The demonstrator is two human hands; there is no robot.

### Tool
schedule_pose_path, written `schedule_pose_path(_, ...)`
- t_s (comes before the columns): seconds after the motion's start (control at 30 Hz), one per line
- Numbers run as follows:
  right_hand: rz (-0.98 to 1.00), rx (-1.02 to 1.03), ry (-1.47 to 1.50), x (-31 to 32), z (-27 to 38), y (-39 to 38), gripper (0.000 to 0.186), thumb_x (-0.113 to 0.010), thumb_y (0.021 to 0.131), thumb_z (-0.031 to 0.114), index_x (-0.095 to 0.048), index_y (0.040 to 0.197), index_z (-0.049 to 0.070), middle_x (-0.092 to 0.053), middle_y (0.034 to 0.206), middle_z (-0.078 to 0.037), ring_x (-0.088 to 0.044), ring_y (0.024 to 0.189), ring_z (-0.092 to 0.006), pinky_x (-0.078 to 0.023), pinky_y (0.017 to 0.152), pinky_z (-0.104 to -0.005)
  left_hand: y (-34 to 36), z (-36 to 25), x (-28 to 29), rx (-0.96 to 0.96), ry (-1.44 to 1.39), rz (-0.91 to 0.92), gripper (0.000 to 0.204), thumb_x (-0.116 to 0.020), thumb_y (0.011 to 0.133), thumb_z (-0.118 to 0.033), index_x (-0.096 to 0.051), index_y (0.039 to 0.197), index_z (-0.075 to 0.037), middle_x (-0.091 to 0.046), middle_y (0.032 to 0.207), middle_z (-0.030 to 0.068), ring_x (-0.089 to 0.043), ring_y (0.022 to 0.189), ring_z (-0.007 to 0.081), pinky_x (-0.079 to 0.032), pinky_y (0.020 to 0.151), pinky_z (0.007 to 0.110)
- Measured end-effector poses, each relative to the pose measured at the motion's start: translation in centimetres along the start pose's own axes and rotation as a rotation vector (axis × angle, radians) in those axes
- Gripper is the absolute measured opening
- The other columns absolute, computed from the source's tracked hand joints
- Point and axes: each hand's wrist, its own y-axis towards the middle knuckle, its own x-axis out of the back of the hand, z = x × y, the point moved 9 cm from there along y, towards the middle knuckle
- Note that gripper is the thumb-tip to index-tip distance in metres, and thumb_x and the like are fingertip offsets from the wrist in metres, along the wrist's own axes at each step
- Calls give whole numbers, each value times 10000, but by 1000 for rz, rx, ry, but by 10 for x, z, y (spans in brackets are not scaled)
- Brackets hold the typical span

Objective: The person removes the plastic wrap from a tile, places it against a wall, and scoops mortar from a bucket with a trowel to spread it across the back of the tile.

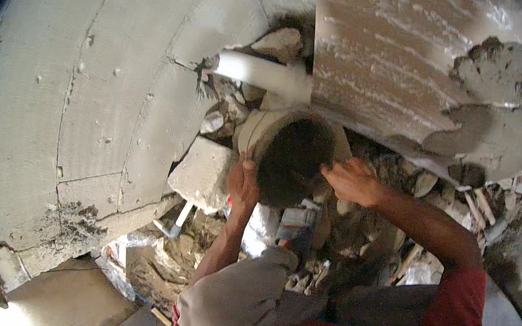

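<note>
A wide, round, beige-grey bucket-like container (253, 126) faces me with its dark mouth, tilted toward me. Whether it has a bottom is lost in the shadow inside. My left hand (245, 186) grips its left side, thumb along the edge and the other fingers mostly hidden. At the right edge of the mouth, my right hand (352, 181) is closed with bent fingers on the rim. Just behind the container lies a white pipe (253, 71), which runs across from the left wall.
A pale block wall (106, 90) rises on the left, and a brown, mortar-smeared slab (380, 60) at the upper right. A light stone block (202, 174) sits beside my left hand. Rubble (356, 241) covers the ground around my shoe (298, 224). A thin white pipe (182, 215) sticks up nearby.
</note>
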Motion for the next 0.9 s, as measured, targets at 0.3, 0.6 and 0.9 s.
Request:
schedule_pose_path(0.3,265,-351,921,-79,-8,-11,483,-591,724,200,-498,1162,19,-631,923,-191,-630,736,-292,-507,632,-405,1,-10,-1,97,-176,27,714,-245,917,-567,-520,1196,31,-579,1096,219,-545,1020,304,-416,855,392)
schedule_pose_path(0.6,-142,-212,804,53,-46,-90,579,-616,768,316,-461,1203,-32,-558,1121,-224,-567,1008,-322,-448,862,-424,35,-21,-3,69,-95,14,569,-227,944,-384,-519,1181,44,-582,1102,189,-544,991,306,-402,883,386)
schedule_pose_path(0.9,-722,-731,194,293,-87,-266,459,-641,780,245,-460,1132,12,-553,1007,-216,-589,862,-348,-491,715,-414,57,-17,3,58,55,20,605,-222,952,-421,-538,1142,59,-578,1096,220,-557,985,335,-413,869,396)
